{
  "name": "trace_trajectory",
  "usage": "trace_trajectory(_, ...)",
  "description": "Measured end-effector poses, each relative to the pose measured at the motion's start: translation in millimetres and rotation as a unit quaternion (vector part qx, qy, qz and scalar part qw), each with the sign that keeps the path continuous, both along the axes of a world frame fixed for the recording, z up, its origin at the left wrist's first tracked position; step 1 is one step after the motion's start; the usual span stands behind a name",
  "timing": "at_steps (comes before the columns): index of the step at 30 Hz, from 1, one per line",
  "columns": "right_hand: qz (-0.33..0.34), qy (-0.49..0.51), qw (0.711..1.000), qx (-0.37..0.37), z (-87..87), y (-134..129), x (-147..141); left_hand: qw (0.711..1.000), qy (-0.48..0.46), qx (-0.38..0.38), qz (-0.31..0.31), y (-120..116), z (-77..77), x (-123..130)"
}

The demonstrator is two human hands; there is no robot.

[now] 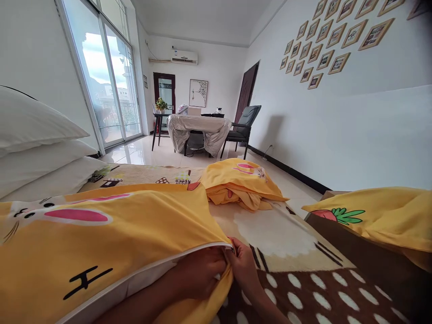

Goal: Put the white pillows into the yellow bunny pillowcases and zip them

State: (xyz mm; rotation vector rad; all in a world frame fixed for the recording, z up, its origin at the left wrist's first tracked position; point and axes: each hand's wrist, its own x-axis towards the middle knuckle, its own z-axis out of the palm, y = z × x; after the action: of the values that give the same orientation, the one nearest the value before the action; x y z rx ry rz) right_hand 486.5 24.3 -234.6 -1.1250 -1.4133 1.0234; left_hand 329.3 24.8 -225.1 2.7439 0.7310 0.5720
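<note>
A yellow pillowcase (135, 229) with a rabbit print lies in front of me, filled out toward the left. Its open edge faces me, and white material (135, 285) shows inside the opening. My left hand (205, 272) reaches into that opening near the right corner, fingers curled; what they grip, if anything, is hidden. Just right of it, my right hand (243, 263) pinches the pillowcase's edge at the corner, thumb and fingers pressed together.
White pillows (37, 148) are stacked at the left. Folded yellow bedding (241, 182) lies ahead on the patterned blanket (280, 229). Another yellow piece with a carrot print (381, 220) rests at the right. Beyond stand a covered table (199, 123) and a black chair (245, 123).
</note>
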Motion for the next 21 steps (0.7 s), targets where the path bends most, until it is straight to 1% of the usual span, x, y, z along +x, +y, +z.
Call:
trace_trajectory(3, 0.011, 0.031, 0.999, -0.008, -0.2, -1, 0, 1.0, 0.008, -0.004, 0.006, -2, -0.2, 2)
trace_trajectory(6, 0.002, 0.047, 0.999, -0.012, -2.9, -2, -1, 0.999, 0.018, -0.02, 0.024, -4, 2.8, 2)
trace_trajectory(10, -0.03, 0.028, 0.999, 0.001, -8.7, 1, 1, 0.995, 0.044, -0.045, 0.081, -5, 6.8, 0)
trace_trajectory(13, -0.034, 0.032, 0.999, 0.004, -10.5, 3, 1, 0.991, 0.044, -0.06, 0.111, -5, 7.3, -1)
trace_trajectory(15, -0.031, 0.073, 0.997, -0.017, -9.6, 3, 0, 0.991, 0.04, -0.067, 0.111, -4, 6.6, -2)
trace_trajectory(17, -0.033, 0.139, 0.988, -0.057, -7.5, 1, -3, 0.991, 0.043, -0.068, 0.106, -3, 5.4, -2)
trace_trajectory(21, -0.029, 0.269, 0.95, -0.153, -3.7, -3, -11, 0.993, 0.051, -0.059, 0.088, -5, 3.7, 0)
